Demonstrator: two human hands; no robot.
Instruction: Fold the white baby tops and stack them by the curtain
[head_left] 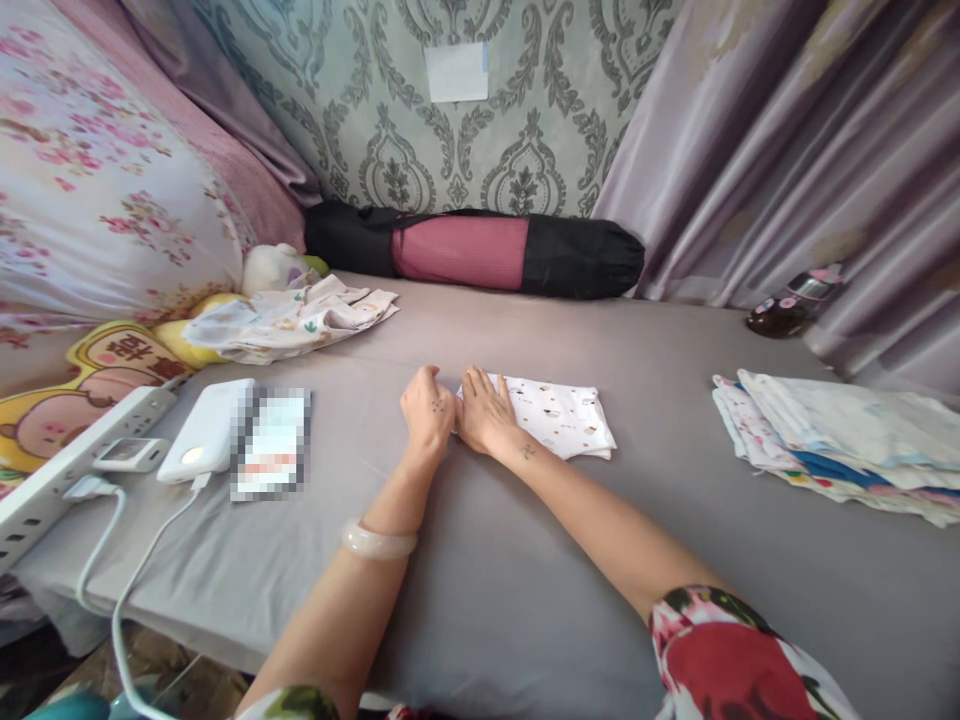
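A white printed cloth (562, 412), folded into a flat rectangle, lies on the grey bed sheet in front of me. Fingers outstretched, my right hand (486, 408) rests flat on its left end. My left hand (429, 405) is closed in a fist beside that same edge, touching or almost touching the right hand. Its curled fingers face away from view, so whether they pinch the cloth's edge is hidden. A pale bangle (379, 541) circles my left wrist.
Several folded cloths (840, 430) are stacked at right, below a dark bottle (787, 305). At left are a crumpled printed garment (307, 320), a blurred-out phone (271, 443), a white power bank (210, 425) and a power strip (82, 460). A black-and-pink rolled bag (461, 250) lies along the wall.
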